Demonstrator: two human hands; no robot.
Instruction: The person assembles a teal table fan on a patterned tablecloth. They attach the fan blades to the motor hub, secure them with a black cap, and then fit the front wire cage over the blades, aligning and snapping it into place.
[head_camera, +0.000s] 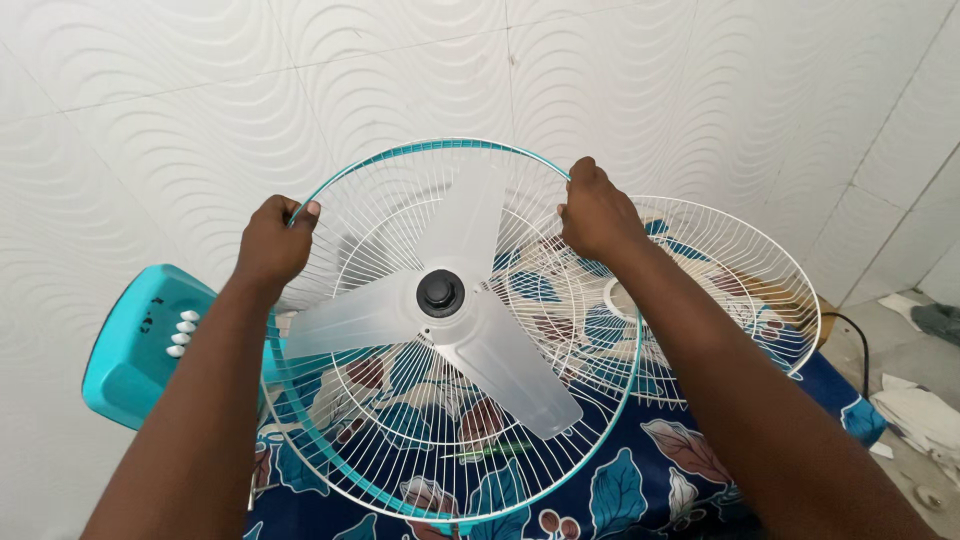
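A person's left hand (272, 240) and right hand (597, 212) each curl shut around the teal rim (440, 145) of a white wire fan guard (400, 440), gripping it at its upper left and upper right. Between and just below the hands sit three translucent fan blades (500, 365) on a black hub cap (440, 292). A second wire guard (740, 270) lies just beyond the right hand on a leaf-print cloth (640, 480); the teal fan base (135, 350) with white buttons stands below the left hand. The guard appears to be mid-fitting around the blades; seating it evenly would call for level, matched pressure from both hands.
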